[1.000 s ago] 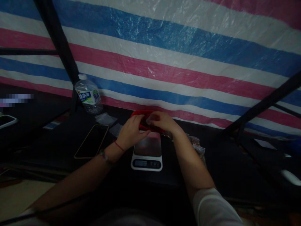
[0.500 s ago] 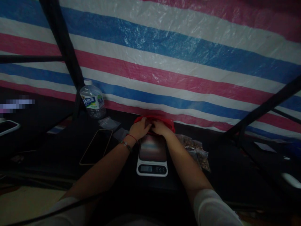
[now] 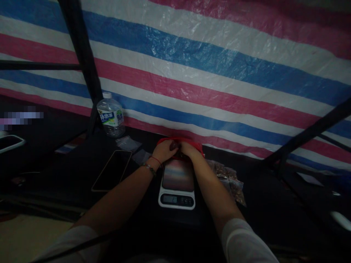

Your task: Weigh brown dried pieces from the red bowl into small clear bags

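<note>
A red bag or shallow red container (image 3: pixel 197 147) lies just beyond the kitchen scale, and both of my hands reach into it. My left hand (image 3: pixel 163 151) has its fingers curled at the left part of the red thing, next to a small dark brown patch whose kind is unclear. Close beside it, my right hand (image 3: pixel 188 149) dips in with its fingertips hidden. Below the hands sits the white kitchen scale (image 3: pixel 177 199), its lit display too blurred to read. Small clear bags with brown bits (image 3: pixel 229 173) lie right of my right forearm.
A phone (image 3: pixel 112 171) lies left of my left forearm, near flat clear bags (image 3: pixel 128 143). Behind them stands a clear plastic bottle (image 3: pixel 111 116). Black frame bars (image 3: pixel 82 54) rise before a striped plastic sheet (image 3: pixel 192 69). Another phone (image 3: pixel 11 142) lies far left.
My hands have shifted slightly within the red thing, and a dark brown patch shows more clearly between them. The whole view has moved a little. The display reading looks different.
</note>
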Demonstrator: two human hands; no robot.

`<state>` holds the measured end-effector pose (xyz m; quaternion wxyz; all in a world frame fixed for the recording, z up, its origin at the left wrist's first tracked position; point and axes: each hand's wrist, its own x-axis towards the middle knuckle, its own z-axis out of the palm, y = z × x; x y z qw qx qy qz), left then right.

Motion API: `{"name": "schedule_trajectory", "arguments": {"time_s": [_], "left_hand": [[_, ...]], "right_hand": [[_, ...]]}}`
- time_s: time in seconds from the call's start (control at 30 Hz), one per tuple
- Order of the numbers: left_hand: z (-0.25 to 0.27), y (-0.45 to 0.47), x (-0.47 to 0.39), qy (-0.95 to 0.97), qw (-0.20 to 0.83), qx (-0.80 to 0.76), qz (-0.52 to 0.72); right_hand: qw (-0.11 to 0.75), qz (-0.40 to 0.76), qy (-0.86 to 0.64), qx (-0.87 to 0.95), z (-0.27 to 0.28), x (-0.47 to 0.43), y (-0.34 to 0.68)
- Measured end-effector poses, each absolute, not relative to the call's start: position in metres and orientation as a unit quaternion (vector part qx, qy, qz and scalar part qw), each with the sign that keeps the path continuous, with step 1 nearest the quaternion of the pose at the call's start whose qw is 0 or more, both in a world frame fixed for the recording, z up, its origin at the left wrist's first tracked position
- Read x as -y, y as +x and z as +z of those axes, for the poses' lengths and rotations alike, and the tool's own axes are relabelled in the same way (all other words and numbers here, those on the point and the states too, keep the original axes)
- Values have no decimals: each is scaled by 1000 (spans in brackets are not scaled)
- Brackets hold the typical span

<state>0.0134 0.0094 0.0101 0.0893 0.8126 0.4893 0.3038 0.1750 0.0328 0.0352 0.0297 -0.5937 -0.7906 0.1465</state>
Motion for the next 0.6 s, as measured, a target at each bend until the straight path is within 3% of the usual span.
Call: {"name": "schedule_trajectory", "arguments": {"time_s": [0.27, 0.6], "left_hand": [[11, 19, -8, 817, 85, -509, 258], [4, 20, -11, 788, 90, -553, 253]], "right_hand": [[254, 245, -586, 729, 48, -24, 184], [303, 185, -493, 795, 50, -10, 171]]}}
